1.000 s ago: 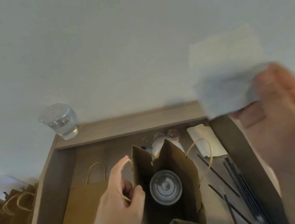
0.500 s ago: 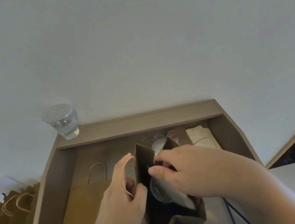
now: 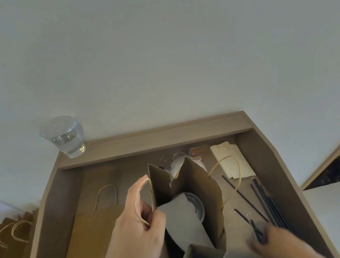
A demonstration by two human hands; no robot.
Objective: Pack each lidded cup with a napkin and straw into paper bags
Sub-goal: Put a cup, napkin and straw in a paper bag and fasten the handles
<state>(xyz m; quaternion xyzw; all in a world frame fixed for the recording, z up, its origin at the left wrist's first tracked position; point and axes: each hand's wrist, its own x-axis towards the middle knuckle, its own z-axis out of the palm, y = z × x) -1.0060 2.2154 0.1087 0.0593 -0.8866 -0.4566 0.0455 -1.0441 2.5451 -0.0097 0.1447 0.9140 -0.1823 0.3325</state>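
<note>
Left grip (image 3: pixel 139 227) first: we see its fingers curled round the twine handle (image 3: pixel 136 201) & the left rim of the upright paper bag (image 3: pixel 196 182), thumb pinching the edge, so the mouth stands wide. Right grip (image 3: pixel 274 240) sits at the bottom right of the head view, motion-blurred. Its fingertips meet the near ends of one or two black straws (image 3: pixel 266 200), but we can't tell whether it's pinching them or only touching. Inside the bag we make out the lidded cup (image 3: pixel 197 207), upright, w/ a napkin (image 3: pixel 182 221) slanted over its left side, top corner against the bag's left wall by the thumb. Other straws lie loose on the wooden surface (image 3: pixel 105 175) just right of the bag, approx parallel. The bag's 2nd handle (image 3: pixel 239 171) arcs out right, over a pale napkin stack (image 3: pixel 226 150) at the back right. Flat paper bags (image 3: pixel 88 238) lie left of the upright one, handle toward the wall. Behind the bag we see a small multicoloured item (image 3: pixel 194 153), too small to id. A glass of water (image 3: pixel 65 137) stands on the back ledge (image 3: pixel 166 138), left corner. More brown bags (image 3: pixel 5 239) w/ twine handles stand beyond the surface's left edge.
</note>
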